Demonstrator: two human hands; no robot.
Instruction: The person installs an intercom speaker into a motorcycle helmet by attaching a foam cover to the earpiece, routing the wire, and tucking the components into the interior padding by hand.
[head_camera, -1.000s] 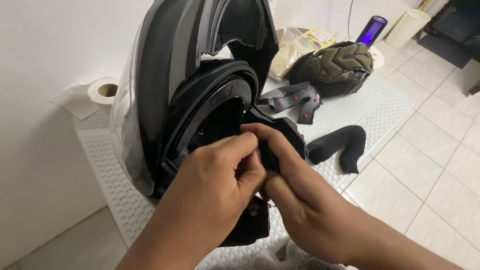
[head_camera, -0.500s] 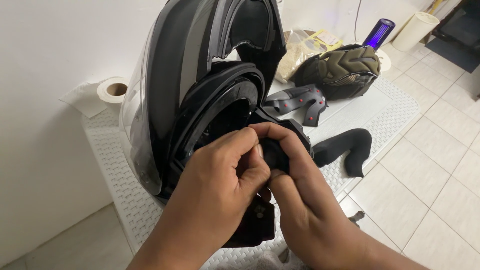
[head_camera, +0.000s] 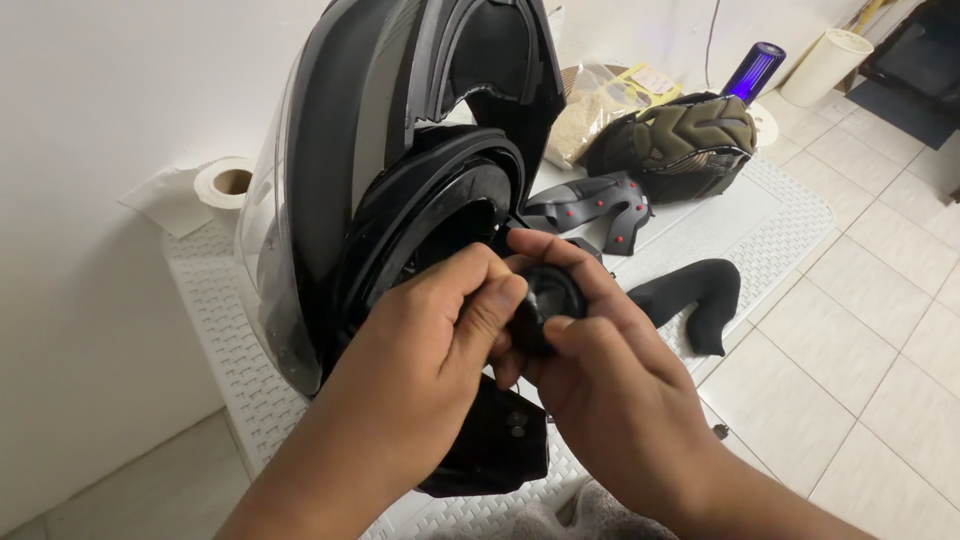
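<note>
Both hands meet at a small round black helmet part (head_camera: 545, 300): the left hand (head_camera: 430, 350) pinches its left edge with thumb and fingers, the right hand (head_camera: 610, 380) clamps it from the right. It sits just in front of the black motorcycle helmet (head_camera: 400, 150) standing on the white perforated table (head_camera: 200, 300). A black cheek pad (head_camera: 690, 300) lies nearby.

Surface: white perforated plastic table (head_camera: 790, 215)
Left: toilet paper roll (head_camera: 224, 183)
Middle: black helmet (head_camera: 400, 150)
Right: black cheek pad (head_camera: 695, 292)
Far: olive helmet liner (head_camera: 690, 140)
</note>
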